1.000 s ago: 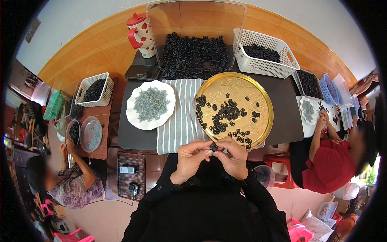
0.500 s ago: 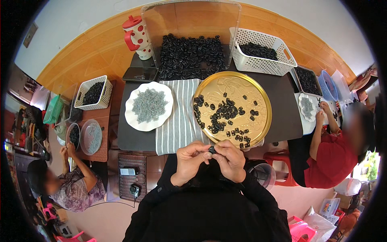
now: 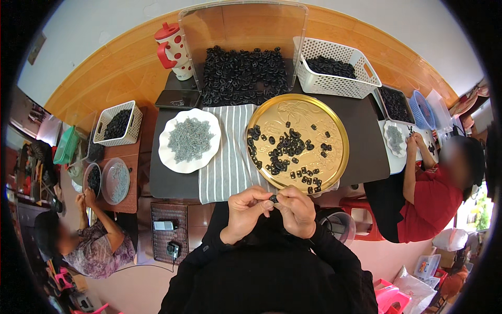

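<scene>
Between my fingertips, just off the table's near edge, is a small black plastic part (image 3: 273,199). My left hand (image 3: 244,213) pinches it from one side and my right hand (image 3: 296,211) from the other; the fingers cover much of it. Beyond my hands lies a round gold tray (image 3: 329,118) with many loose black parts (image 3: 287,146) on it, some grouped near its front rim. To its left, a white scalloped plate (image 3: 166,152) bears a heap of small grey pieces (image 3: 190,138), too small to name surely. A striped cloth (image 3: 227,172) lies between plate and tray.
At the back stand a clear bin (image 3: 181,31) full of black parts, a white perforated basket (image 3: 334,89), a red-dotted tumbler (image 3: 178,55) and a phone (image 3: 178,98). People work at side tables, one left (image 3: 94,246), one right (image 3: 434,193).
The view has shifted slightly, so the table items sit a little further left. Both hands stay pinched on the black part, with a small change in finger position.
</scene>
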Demonstrator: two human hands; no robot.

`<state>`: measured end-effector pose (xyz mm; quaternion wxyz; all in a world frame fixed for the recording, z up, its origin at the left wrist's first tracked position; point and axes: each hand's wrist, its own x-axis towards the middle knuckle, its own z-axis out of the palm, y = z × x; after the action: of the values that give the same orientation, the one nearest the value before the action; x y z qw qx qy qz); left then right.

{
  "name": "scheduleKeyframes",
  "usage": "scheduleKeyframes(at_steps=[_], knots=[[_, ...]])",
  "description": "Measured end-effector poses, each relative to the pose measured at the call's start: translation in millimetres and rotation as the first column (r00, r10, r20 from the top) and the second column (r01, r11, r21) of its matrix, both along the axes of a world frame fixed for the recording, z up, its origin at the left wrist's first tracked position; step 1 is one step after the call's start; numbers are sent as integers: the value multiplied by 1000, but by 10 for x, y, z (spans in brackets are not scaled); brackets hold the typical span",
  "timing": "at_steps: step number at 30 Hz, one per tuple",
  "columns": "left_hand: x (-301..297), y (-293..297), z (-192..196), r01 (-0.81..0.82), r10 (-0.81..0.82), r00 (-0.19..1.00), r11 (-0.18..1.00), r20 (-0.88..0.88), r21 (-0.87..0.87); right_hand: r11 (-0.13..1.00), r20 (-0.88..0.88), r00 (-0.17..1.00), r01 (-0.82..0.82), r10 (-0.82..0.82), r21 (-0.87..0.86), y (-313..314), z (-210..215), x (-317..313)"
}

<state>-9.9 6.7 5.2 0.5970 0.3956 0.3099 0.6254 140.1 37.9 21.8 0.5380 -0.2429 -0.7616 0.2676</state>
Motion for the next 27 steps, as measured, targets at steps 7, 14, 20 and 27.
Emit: scheduleKeyframes(at_steps=[7,14,20,27], knots=[[-70,21,52,102,-97,994,985,44,-137,578,-122,977,-203,176,-790,315,192,382],[-199,64,3,22,-21,1000,993,10,-118,765,-301,897,60,-323,-641,2152,1336,885],[-313,55,-84,-44,45,999,986,-2,-162,678,121,993,100,-17,-728,2220,799,747],[-418,98,-128,48,-47,999,979,9,-196,933,742,593,-46,312,-356,1639,514,227]])
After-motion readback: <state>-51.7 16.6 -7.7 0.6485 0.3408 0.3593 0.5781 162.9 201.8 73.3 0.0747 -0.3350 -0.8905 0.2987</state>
